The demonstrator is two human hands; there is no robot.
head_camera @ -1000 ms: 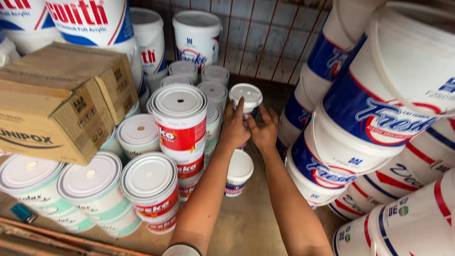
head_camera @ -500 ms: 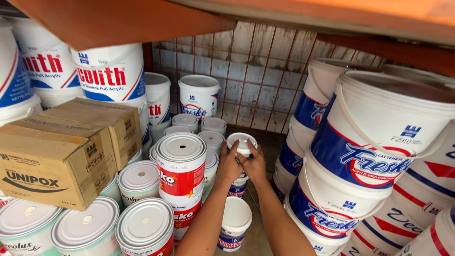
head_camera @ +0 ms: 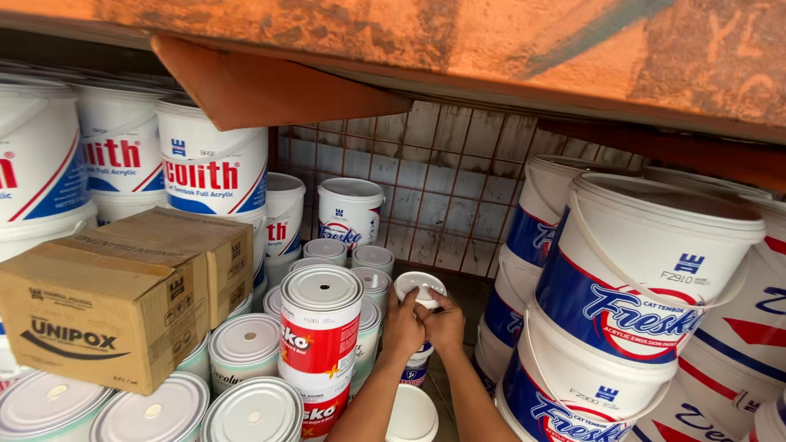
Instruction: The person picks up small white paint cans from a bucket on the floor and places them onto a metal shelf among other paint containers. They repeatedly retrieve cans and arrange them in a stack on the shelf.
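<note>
Both my hands reach in under a shelf and grip one small white plastic paint tub (head_camera: 419,288) with a white lid. My left hand (head_camera: 403,322) wraps its left side and my right hand (head_camera: 446,323) holds its right side. The tub sits on top of another small tub (head_camera: 416,368) with a blue label. Just left of my left hand stands a tall red and white paint can (head_camera: 320,323) with a metal lid. Another small white tub (head_camera: 412,415) sits lower, between my forearms.
Large white and blue paint buckets (head_camera: 647,270) are stacked at the right, more large buckets (head_camera: 213,168) at the left. A cardboard box (head_camera: 123,295) rests on metal-lidded cans (head_camera: 246,348). An orange shelf (head_camera: 458,49) hangs overhead. A tiled wall (head_camera: 442,188) closes the back.
The view has tilted up, so the overhead shelf now fills the top. My hands keep their grip on the small tub, now seen lower and further from me.
</note>
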